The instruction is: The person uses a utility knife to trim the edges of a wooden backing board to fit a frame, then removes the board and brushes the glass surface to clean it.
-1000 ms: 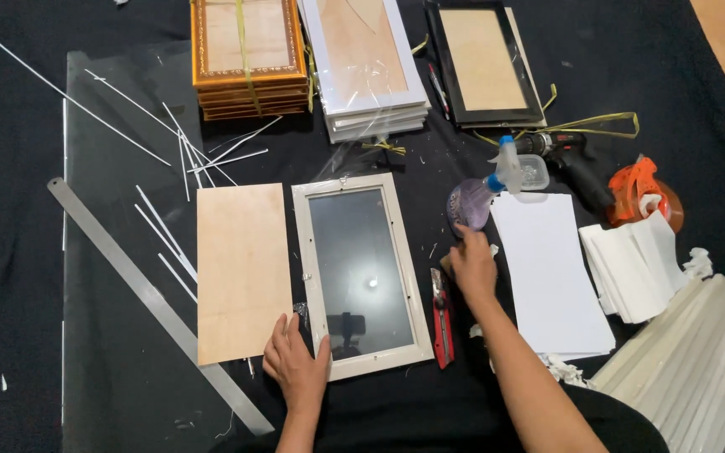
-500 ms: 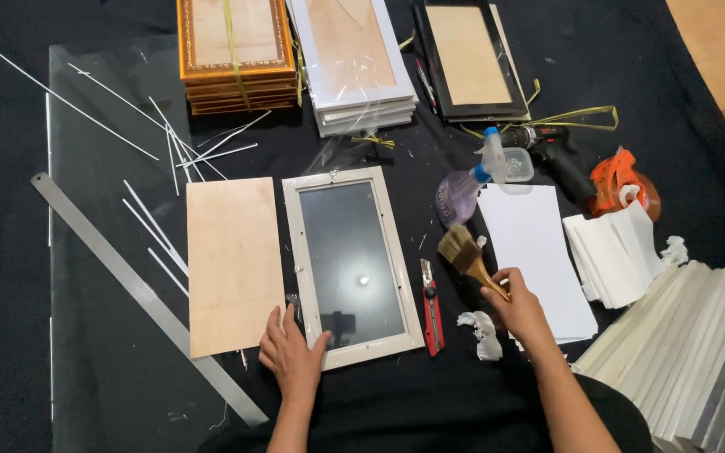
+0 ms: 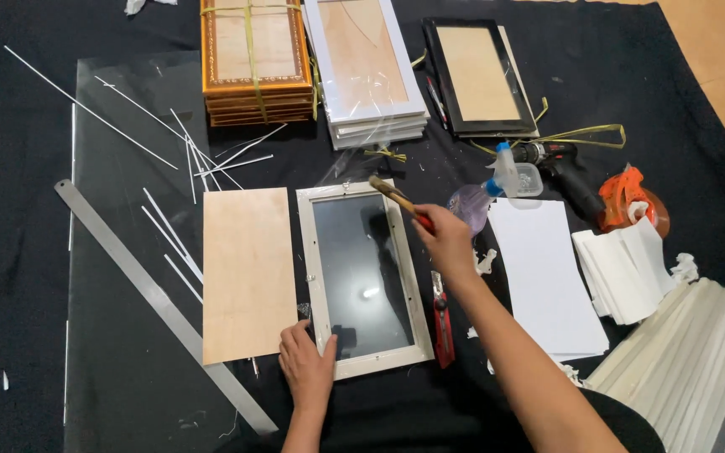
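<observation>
A white picture frame with dark glass lies face down on the black cloth in front of me. My left hand presses on its near left corner. My right hand grips a paintbrush with a wooden handle, the bristles resting over the frame's far right corner. A plain wooden backing board lies just left of the frame.
A long metal ruler and a glass sheet with thin white strips lie at left. Stacks of frames stand at the back. A spray bottle, drill, red cutter, white sheets and orange tape dispenser sit at right.
My right hand picked up the paintbrush from the right side and has carried it left to the frame's far right corner. The left hand stayed on the near corner.
</observation>
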